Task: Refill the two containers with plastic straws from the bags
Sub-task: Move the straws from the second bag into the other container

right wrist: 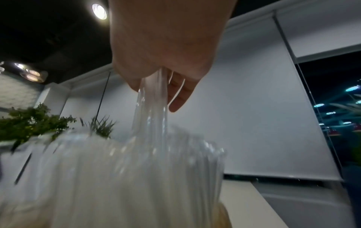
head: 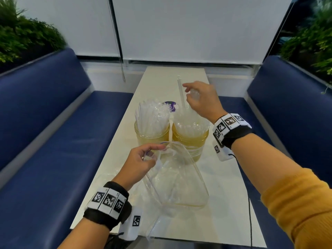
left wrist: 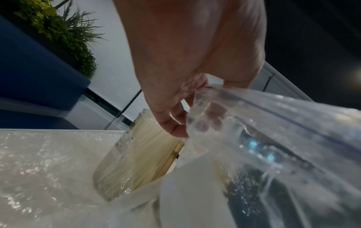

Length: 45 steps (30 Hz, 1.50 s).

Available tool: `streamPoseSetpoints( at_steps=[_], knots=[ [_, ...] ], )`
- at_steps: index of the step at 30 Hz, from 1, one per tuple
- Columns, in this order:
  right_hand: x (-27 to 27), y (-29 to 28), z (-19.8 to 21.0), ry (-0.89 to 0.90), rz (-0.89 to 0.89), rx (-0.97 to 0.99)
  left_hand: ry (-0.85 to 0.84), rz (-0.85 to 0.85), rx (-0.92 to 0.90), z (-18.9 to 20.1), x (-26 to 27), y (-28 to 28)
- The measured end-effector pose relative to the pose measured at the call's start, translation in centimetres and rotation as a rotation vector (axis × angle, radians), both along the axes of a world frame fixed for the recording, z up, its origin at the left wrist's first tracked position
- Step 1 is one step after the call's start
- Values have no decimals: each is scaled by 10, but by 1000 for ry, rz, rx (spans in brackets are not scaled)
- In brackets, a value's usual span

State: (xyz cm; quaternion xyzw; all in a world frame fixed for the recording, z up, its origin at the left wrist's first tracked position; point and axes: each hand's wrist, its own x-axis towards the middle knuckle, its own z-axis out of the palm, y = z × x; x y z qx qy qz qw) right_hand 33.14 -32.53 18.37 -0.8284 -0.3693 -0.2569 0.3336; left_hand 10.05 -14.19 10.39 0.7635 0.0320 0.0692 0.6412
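You see clear, glossy plastic film in the bag [head: 177, 178] (it is wrinkled and catches the light). The straws [head: 152, 117] are wrapped in thin shiny plastic, whitish and smooth. The two containers [head: 190, 141] look like transparent plastic with a yellow tint, smooth walls. The surface [head: 224, 177] is pale, smooth and a little glossy. The benches [head: 53, 141] have dark blue matt upholstery. Your sleeve [head: 296, 203] is soft mustard knitted cloth, and the wrist bands [head: 107, 207] black fabric.
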Motion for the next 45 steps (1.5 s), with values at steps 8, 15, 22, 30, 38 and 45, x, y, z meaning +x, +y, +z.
streamPoseSetpoints(
  at_steps=[8,15,22,30,38,45],
  knots=[
    [-18,-12,0,54,-196,-211,-4,-26,4,3,2,-1],
    [6,27,38,12,-9,-439,11,3,19,2,8,-3],
    [3,10,-21,59,-70,-657,35,26,44,-1,10,-2],
    [9,-2,-14,191,49,-380,69,46,9,-3,16,-5],
    [4,-5,-52,169,43,-797,143,122,-8,-15,19,-6],
    [11,-2,-10,402,141,-487,196,119,-5,-15,16,-4]
  ],
)
